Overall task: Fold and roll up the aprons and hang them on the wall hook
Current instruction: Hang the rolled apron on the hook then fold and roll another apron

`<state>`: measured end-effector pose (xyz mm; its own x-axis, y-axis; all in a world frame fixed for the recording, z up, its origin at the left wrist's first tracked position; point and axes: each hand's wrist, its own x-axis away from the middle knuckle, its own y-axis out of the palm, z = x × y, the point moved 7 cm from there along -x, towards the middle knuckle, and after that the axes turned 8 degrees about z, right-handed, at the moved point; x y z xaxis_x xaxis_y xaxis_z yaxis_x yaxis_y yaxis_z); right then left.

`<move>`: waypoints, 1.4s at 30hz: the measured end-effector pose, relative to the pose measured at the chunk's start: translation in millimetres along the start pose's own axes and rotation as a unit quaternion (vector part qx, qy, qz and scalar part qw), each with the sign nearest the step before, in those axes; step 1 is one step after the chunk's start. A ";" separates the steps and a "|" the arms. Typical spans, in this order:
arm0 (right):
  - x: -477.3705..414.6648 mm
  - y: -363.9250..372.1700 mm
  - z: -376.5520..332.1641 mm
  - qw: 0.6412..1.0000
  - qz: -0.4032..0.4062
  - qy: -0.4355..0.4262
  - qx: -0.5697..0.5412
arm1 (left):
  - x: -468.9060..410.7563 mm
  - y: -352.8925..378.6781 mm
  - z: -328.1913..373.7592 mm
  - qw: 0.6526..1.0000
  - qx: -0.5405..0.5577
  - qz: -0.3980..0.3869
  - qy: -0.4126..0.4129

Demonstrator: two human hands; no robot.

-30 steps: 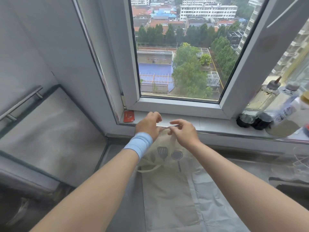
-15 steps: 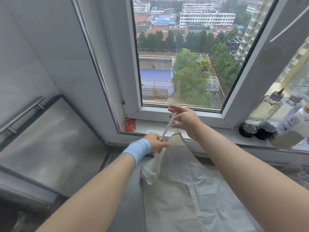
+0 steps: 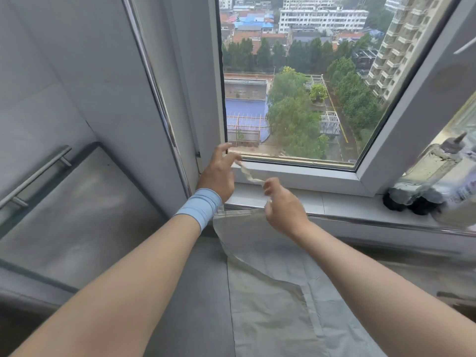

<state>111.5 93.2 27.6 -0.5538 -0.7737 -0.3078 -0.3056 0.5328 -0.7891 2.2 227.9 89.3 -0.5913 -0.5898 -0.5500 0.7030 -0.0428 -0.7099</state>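
Note:
A pale beige apron (image 3: 273, 292) lies spread flat on the grey counter below the window, plain side up. Its thin strap (image 3: 248, 175) stretches between my two hands above the window sill. My left hand (image 3: 219, 173), with a light blue wristband, pinches the strap's upper end near the window frame. My right hand (image 3: 282, 202) holds the strap's lower end just above the apron's top edge. No wall hook is in view.
A white window sill (image 3: 322, 199) runs behind the apron, with the window frame (image 3: 298, 173) above it. Squeeze bottles (image 3: 425, 181) stand on the sill at the right. A steel surface with a bar handle (image 3: 33, 176) sits to the left.
The folded-over bib now lies flat on the counter. My left hand rose to the window frame and my right hand dropped lower, with the strap pulled out between them.

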 end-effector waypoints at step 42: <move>236.6 27.9 165.0 0.953 -0.243 0.081 0.161 | 275.6 171.7 101.0 0.882 -0.077 -0.446 -0.132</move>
<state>99.7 -131.5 -154.9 -0.5275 -0.8253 0.2013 -0.3176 -0.0282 -0.9478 -0.1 -23.4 -139.7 -0.7552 -0.5447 0.3646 -0.0702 -0.4859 -0.8712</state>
